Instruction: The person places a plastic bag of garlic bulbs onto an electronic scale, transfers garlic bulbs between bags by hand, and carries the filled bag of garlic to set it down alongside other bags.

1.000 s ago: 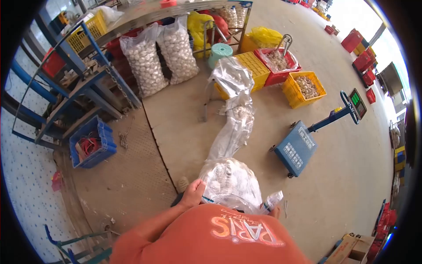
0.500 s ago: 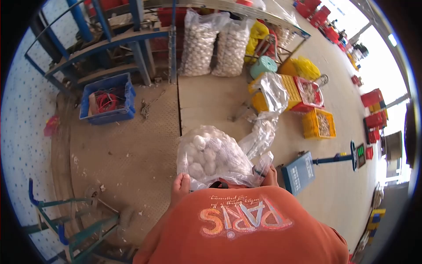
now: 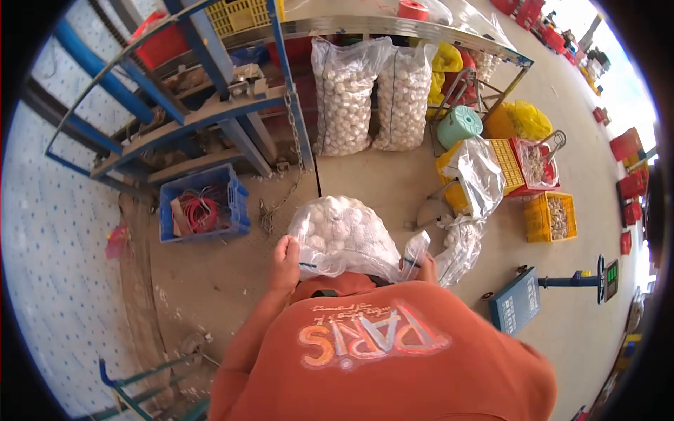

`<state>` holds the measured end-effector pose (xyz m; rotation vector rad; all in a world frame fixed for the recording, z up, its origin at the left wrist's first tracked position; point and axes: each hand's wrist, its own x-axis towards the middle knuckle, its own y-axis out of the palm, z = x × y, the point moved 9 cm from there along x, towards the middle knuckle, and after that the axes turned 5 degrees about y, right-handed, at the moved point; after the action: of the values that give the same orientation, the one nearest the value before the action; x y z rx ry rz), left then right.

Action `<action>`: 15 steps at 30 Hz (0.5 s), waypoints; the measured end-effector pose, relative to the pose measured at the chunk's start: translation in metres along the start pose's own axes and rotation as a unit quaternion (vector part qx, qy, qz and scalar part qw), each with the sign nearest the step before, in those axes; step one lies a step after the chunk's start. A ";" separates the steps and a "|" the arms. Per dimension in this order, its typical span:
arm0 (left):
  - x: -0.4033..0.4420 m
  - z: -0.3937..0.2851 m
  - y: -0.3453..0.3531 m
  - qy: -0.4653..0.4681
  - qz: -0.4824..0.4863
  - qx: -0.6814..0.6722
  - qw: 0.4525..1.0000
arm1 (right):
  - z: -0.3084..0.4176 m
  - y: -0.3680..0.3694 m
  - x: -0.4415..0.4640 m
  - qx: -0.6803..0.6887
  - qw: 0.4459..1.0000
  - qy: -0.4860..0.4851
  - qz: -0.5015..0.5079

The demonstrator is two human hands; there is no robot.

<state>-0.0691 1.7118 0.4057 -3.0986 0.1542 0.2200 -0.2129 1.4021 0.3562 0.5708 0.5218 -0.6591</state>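
Between my hands, close to my body, is a clear plastic bag [image 3: 342, 228] full of whitish bulbs that look like garlic. My left hand [image 3: 286, 263] grips the bag's near left edge, fingers closed on the plastic. On the other side, my right hand [image 3: 425, 269] is closed round a gathered corner of the same bag, where a dark strip shows. My shirt partly hides the bag's near side. Beyond the right hand, a crumpled clear plastic sheet [image 3: 463, 245] trails on the floor below some crates.
Two tall filled bags [image 3: 342, 105] stand by a metal table [image 3: 337, 27]. A blue crate [image 3: 235, 203] with red cord lies left, near a blue metal frame [image 3: 189, 116]. To the right are a yellow crate [image 3: 537, 228] of bulbs and a blue platform scale [image 3: 516, 302].
My view has shifted, so surroundings appear farther right and lower. Both hands keep hold of the bag; its near edge now looks more drawn out between them, with the left hand raised slightly.
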 end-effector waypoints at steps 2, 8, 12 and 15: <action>0.039 -0.001 -0.001 -0.014 0.012 0.009 1.000 | 0.017 0.027 0.029 -0.092 0.995 0.031 -0.011; 0.138 0.004 -0.043 -0.090 -0.086 -0.031 0.992 | 0.047 0.135 0.123 -0.165 0.985 -0.025 0.035; 0.204 0.036 -0.046 0.023 -0.072 0.003 0.997 | 0.069 0.177 0.180 -0.170 0.985 -0.033 -0.027; 0.243 0.042 -0.030 -0.118 -0.061 -0.115 0.984 | 0.114 0.213 0.200 -0.309 0.944 -0.113 0.031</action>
<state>0.1674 1.7195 0.3298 -3.2565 -0.0736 0.6397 0.0994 1.3855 0.3852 -0.0812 0.4612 -0.4574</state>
